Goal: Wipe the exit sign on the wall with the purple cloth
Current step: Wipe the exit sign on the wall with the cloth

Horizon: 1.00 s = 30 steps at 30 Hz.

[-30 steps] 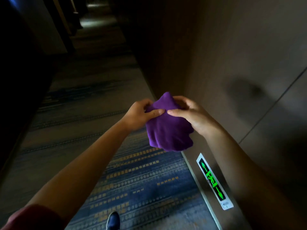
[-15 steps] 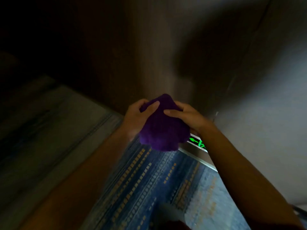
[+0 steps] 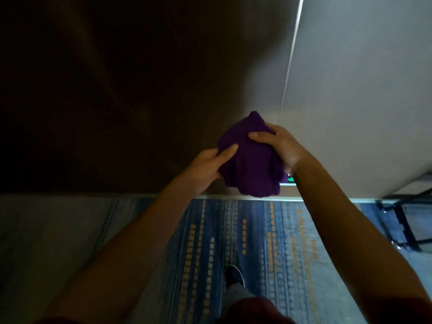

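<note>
Both hands (image 3: 245, 155) bunch purple cloth (image 3: 252, 160) before wall (image 3: 350, 90).

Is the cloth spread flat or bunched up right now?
Bunched: the cloth sits in a rumpled wad between the left hand and right hand.

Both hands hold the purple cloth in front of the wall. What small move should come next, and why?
Probably lower the cloth onto the exit sign. Left hand and right hand hold it bunched above the sign, which peeks out low on the wall, not yet wiped.
</note>
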Available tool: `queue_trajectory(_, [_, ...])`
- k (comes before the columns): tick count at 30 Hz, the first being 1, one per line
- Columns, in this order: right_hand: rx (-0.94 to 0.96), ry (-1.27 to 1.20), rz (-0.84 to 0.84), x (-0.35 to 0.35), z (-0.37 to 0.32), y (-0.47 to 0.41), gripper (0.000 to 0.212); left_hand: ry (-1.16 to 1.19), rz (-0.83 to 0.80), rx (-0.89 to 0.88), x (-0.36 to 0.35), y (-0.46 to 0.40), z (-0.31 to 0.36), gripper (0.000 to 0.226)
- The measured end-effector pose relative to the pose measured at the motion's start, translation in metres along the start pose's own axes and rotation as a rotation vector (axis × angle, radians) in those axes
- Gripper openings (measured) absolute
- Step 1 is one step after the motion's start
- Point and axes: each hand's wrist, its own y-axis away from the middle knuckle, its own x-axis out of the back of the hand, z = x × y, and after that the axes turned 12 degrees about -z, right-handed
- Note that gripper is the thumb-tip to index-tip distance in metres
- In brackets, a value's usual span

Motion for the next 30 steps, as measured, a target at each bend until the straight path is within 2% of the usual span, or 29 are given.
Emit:
queue_trajectory(4, [0.064, -0.012, 0.193, 0.011, 0.003, 0.007, 0.029, -0.185, -0.058, -0.064, -0.006, -0.036, 0.021, 0.023])
queue_trajectory(6, [0.088, -0.053, 0.277, 0.021, 0.012, 0.021, 0.029, -0.311, -0.12, -0.105, -0.014, -0.054, 0.026, 0.027])
queue_trajectory(8, [0.102, -0.118, 0.319, 0.034, 0.025, 0.041, 0.031, -0.422, -0.252, -0.106, -0.026, -0.072, 0.026, 0.034])
queue_trajectory(11, [0.018, -0.182, 0.367, 0.044, 0.047, 0.065, 0.03, -0.598, -0.466, -0.113, -0.036, -0.101, 0.015, 0.036])
queue_trajectory(15, [-0.061, -0.169, 0.442, 0.05, 0.073, 0.077, 0.022, -0.706, -0.566, -0.182, -0.045, -0.139, -0.005, 0.026])
queue_trajectory(19, [0.054, -0.189, 0.654, 0.054, 0.101, 0.069, 0.024, -0.846, -0.671, -0.259, -0.049, -0.181, -0.022, 0.008])
queue_trajectory(23, [0.133, -0.139, 0.921, 0.068, 0.143, 0.035, 0.035, -1.107, -0.694, -0.438, -0.034, -0.236, -0.052, 0.033])
queue_trajectory(27, [0.148, -0.091, 1.263, 0.096, 0.22, 0.008, 0.025, -1.035, -0.655, -0.731, 0.009, -0.277, -0.115, 0.027])
queue_trajectory(30, [0.175, -0.147, 1.491, 0.115, 0.285, -0.014, 0.022, -1.04, -0.734, -0.834, 0.029, -0.307, -0.166, 0.019])
